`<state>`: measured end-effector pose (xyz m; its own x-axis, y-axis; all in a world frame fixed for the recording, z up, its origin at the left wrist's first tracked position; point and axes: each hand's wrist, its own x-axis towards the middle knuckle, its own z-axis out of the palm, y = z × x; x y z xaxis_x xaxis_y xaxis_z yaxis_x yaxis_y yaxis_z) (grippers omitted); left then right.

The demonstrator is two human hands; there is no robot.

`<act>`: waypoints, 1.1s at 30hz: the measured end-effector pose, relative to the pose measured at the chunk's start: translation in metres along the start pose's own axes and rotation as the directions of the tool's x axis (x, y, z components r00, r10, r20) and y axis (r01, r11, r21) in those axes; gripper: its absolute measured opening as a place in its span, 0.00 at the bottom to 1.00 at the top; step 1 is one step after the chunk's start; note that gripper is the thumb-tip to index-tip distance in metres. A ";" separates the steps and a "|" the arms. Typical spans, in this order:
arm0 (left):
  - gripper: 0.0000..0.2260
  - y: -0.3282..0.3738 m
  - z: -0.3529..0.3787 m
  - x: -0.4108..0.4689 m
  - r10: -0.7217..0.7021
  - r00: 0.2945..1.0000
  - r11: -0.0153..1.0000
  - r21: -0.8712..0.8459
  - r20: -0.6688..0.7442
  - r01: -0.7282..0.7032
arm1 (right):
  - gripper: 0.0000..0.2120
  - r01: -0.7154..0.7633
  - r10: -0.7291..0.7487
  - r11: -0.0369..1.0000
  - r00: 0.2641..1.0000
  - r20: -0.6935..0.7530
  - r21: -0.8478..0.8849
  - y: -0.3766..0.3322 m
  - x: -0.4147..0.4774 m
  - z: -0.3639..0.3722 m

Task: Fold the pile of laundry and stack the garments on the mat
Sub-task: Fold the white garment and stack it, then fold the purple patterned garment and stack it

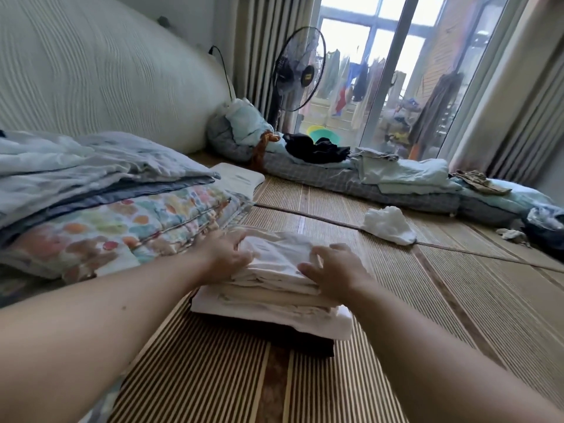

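Note:
A stack of folded white garments (268,300) sits on the striped bamboo mat (427,285), with a dark folded garment (293,340) at the bottom. My left hand (227,254) lies on the left side of the top white garment (274,251), fingers curled onto the cloth. My right hand (334,270) presses on its right edge, fingers spread and bent. A crumpled white garment (389,224) lies loose on the mat to the far right of the stack. Unfolded dark clothes (317,148) lie further back near the window.
Folded quilts (100,209) are piled at the left against a padded headboard. A checked bedroll (351,178) with pale blue bedding runs along the far edge. A standing fan (297,71) and a glass door are behind it. A thin cord (457,250) crosses the mat.

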<state>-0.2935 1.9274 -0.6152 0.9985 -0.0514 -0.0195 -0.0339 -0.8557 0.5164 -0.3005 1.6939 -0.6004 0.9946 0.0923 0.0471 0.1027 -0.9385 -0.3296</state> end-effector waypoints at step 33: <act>0.35 0.360 0.283 -0.292 0.558 0.692 0.707 0.175 0.458 -0.686 | 0.29 -0.618 0.630 0.761 0.776 -0.001 0.199 0.305 -0.420 -0.068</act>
<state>-0.6098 1.4891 -0.6658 0.6520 -0.7490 -0.1179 -0.7162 -0.6595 0.2286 -0.6879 1.3465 -0.6570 0.8369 -0.5203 -0.1702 -0.5334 -0.7050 -0.4675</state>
